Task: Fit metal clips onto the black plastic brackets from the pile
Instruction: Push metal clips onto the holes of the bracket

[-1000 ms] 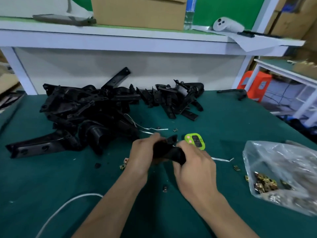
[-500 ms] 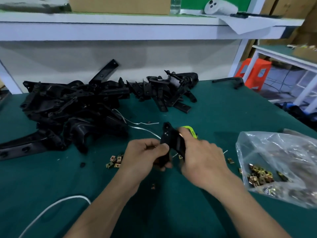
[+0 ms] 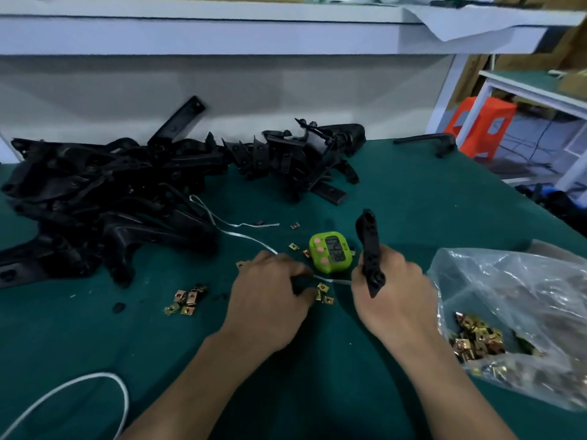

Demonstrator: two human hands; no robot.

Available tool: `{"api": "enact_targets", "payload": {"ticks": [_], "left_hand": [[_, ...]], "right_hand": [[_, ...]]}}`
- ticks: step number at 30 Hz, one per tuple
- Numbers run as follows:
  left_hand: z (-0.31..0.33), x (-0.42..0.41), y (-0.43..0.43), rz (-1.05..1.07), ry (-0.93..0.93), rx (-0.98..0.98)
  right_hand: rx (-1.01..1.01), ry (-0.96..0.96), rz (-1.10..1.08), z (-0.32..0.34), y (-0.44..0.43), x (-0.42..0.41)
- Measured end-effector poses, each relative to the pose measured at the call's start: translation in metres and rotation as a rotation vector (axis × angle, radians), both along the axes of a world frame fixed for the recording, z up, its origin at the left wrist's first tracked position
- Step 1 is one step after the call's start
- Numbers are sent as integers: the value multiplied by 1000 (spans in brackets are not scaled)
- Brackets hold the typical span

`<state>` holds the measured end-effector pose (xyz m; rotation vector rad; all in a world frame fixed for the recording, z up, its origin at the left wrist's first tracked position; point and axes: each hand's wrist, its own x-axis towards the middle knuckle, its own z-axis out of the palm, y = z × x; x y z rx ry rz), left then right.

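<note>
My right hand grips a black plastic bracket near its lower end and holds it upright over the green table. My left hand is palm down on the table. Its thumb and forefinger are slightly apart, right beside a few loose brass-coloured metal clips. I see nothing held between those fingers. A second small cluster of clips lies to the left of that hand. The pile of black brackets fills the back left of the table.
A green timer stands just beyond my hands. A clear plastic bag of clips lies at the right. A smaller heap of black parts sits at the back centre. White straps and a white cable cross the table.
My left hand has let go of the bracket and dropped to the table by the loose clips. My right hand has kept the bracket and moved it right, standing it upright.
</note>
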<state>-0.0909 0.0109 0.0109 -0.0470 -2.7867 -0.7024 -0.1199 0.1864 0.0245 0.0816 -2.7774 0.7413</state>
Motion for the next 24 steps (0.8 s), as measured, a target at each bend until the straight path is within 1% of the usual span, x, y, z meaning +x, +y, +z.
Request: {"api": "enact_targets", "payload": {"ticks": [2, 3, 7, 10, 12, 14, 18, 20, 21, 22, 24], "left_hand": [[2, -7, 11, -42, -3, -95], [2, -8, 14, -47, 3, -99], [1, -8, 15, -50, 6, -56], [1, -9, 7, -100, -97, 1], [-1, -10, 4, -88, -136, 38], [-4, -9, 7, -48, -105, 104], [-2, 0, 11, 69, 55, 206], [5, 2, 5, 145, 78, 324], [8, 4, 2, 172, 53, 433], [10, 8, -2, 190, 3, 579], [11, 17, -9, 183, -123, 948]], "right_hand": [[20, -14, 12, -3, 0, -3], [22, -30, 18, -4, 0, -5], [-2, -77, 35, -8, -3, -7], [-6, -83, 43, -9, -6, -8], [4, -89, 49, -9, -7, -8], [16, -87, 47, -10, -8, -7], [12, -75, 36, -9, -7, -6], [32, -72, 42, -10, -7, -5], [47, -70, 47, -10, -7, -4], [58, -65, 55, -11, -8, -3], [80, -60, 80, -13, -10, -1]]}}
